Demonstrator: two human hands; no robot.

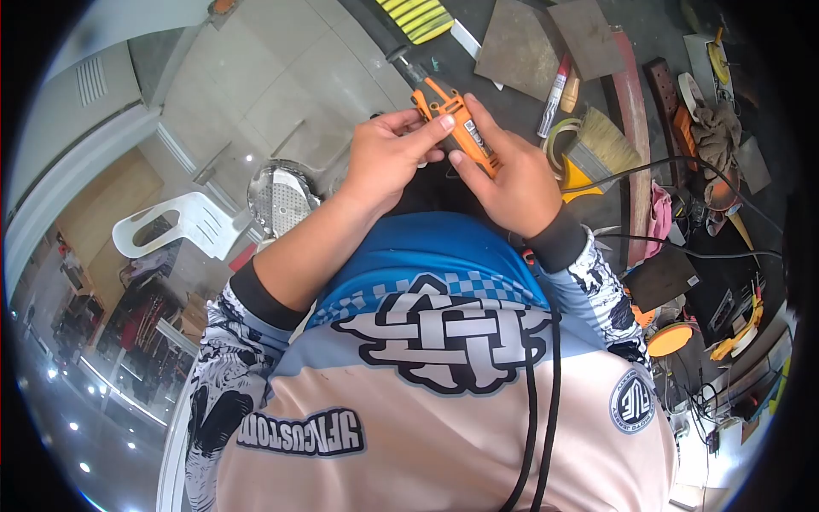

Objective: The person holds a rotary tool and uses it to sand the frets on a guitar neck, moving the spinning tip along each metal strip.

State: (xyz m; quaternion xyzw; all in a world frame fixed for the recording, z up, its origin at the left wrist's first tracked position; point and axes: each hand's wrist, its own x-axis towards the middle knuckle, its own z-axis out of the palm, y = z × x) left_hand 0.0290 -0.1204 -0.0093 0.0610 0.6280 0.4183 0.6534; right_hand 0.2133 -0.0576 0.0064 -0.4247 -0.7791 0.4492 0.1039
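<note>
An orange and black rotary tool (pixel 469 135) is held in front of my waist, its dark narrow nose pointing up and to the left. A small dark round bit (pixel 397 54) shows at the tip. My left hand (pixel 388 154) grips the tool's upper body, thumb pressed on the orange casing and the other fingers curled behind it. My right hand (pixel 516 175) wraps the lower body, with the index finger along its side and the thumb across it. My palms hide part of the casing.
On the dark table at right lie a wide paintbrush (pixel 604 145), a red and white marker (pixel 554 96), metal plates (pixel 522 49) and a yellow ribbed piece (pixel 415 17). A black cable (pixel 657 164) crosses the clutter. A white plastic stool (pixel 175 224) stands left.
</note>
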